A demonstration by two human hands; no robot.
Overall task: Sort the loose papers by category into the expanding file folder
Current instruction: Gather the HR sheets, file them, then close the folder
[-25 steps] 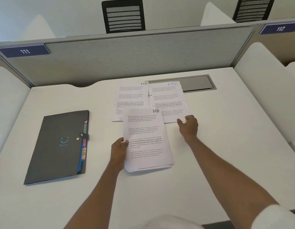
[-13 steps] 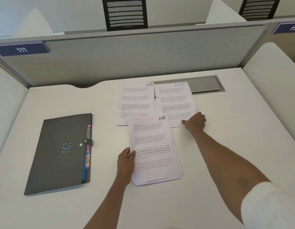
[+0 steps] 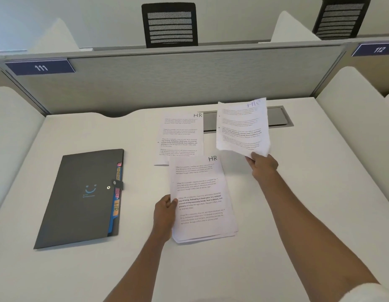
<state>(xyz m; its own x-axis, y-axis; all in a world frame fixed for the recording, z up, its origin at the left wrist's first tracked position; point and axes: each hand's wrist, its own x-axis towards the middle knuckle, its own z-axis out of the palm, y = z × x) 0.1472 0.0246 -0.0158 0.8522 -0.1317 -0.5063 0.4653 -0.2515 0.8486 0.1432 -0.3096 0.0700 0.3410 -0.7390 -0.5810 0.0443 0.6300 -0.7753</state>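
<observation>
A dark grey expanding file folder (image 3: pixel 80 197) lies closed on the left of the desk, coloured tabs showing along its right edge. My left hand (image 3: pixel 165 214) grips the left edge of a stack of printed papers (image 3: pixel 202 201) whose top sheet is marked HR. My right hand (image 3: pixel 262 165) pinches the bottom corner of a sheet with blue HR writing (image 3: pixel 242 127) and holds it lifted off the desk. Another HR sheet (image 3: pixel 180 136) lies flat behind the stack.
The white desk (image 3: pixel 298 214) is bounded by a grey partition (image 3: pixel 189 79) at the back and white side dividers. A grey cable hatch (image 3: pixel 276 117) sits in the desk behind the lifted sheet. Two black chairs stand beyond the partition.
My right hand has picked the blue-marked HR sheet up off the desk; earlier it only rested on the sheet's lower edge. My left hand keeps hold of the stack.
</observation>
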